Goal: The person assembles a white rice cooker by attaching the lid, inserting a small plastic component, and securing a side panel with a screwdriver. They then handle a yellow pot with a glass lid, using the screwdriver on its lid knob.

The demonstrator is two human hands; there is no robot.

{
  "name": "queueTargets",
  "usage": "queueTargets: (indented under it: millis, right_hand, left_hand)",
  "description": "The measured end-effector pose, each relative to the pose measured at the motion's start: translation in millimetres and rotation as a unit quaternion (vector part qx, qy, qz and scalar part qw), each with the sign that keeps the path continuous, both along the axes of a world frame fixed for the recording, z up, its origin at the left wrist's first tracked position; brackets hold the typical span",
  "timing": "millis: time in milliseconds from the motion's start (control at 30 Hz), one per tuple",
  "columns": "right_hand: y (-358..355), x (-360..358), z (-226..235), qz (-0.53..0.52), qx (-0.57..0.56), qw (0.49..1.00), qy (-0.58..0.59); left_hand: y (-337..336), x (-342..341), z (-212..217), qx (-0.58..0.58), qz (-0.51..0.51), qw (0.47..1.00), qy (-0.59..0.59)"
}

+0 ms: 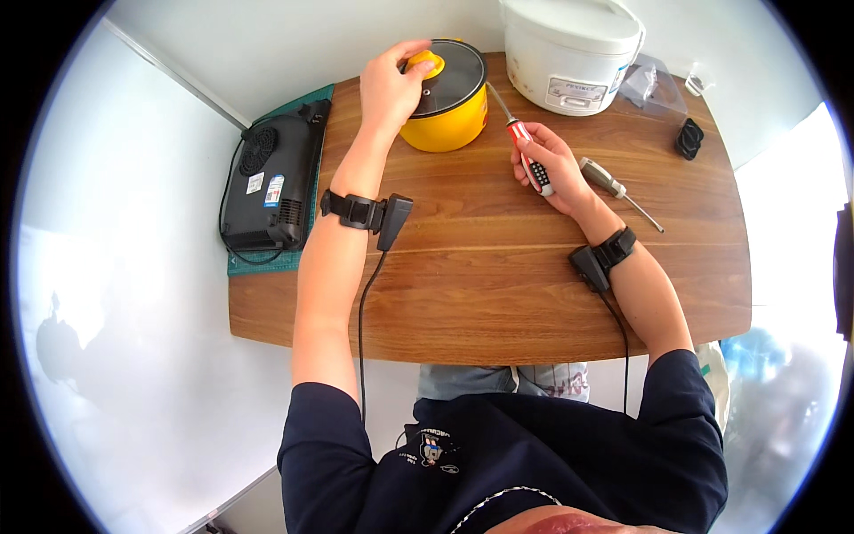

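A yellow pot (pixel 449 133) stands near the far edge of the table, covered by a dark glass lid (pixel 461 76). My left hand (pixel 390 87) reaches over its left side, thumb and fingers closed round the yellow lid knob (pixel 427 62). To the right, my right hand (pixel 559 167) grips a screwdriver (pixel 524 140) by its red, white and black handle. The shaft points up and left, with its tip close to the pot's right side; whether they touch I cannot tell. Beside my right hand lies a second screwdriver (pixel 605 177) with a grey-beige handle.
At the left, a black vented appliance (pixel 271 187) with a cord rests on a green cutting mat (pixel 302 260). A lidded white bucket (pixel 569 58) stands at the back. Clear plastic packaging (pixel 648 84) and a small black object (pixel 688 140) lie on the right of the wooden table (pixel 480 294).
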State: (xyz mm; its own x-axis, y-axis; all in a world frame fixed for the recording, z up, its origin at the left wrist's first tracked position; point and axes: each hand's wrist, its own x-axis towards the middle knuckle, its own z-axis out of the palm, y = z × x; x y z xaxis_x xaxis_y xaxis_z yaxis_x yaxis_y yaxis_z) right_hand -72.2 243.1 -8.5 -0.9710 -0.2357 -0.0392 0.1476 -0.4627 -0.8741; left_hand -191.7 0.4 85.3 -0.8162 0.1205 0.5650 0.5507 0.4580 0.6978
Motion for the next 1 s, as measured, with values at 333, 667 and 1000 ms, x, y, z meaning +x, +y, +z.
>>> queueTargets:
  millis: [333,667,1000]
  right_hand:
    - [-0.8,1.3,1.4,-0.001,-0.008,1.000,0.003]
    - [2.6,1.9,-3.4,-0.005,-0.029,1.000,0.009]
    - [3.4,-1.4,-4.7,-0.022,-0.028,0.999,0.031]
  left_hand:
    - [2.4,15.6,31.1,0.235,-0.054,0.970,0.034]
    - [9.0,122.2,-53.1,0.449,-0.406,0.736,-0.302]
    - [-13.6,65.6,-84.2,0.459,-0.484,0.644,-0.375]
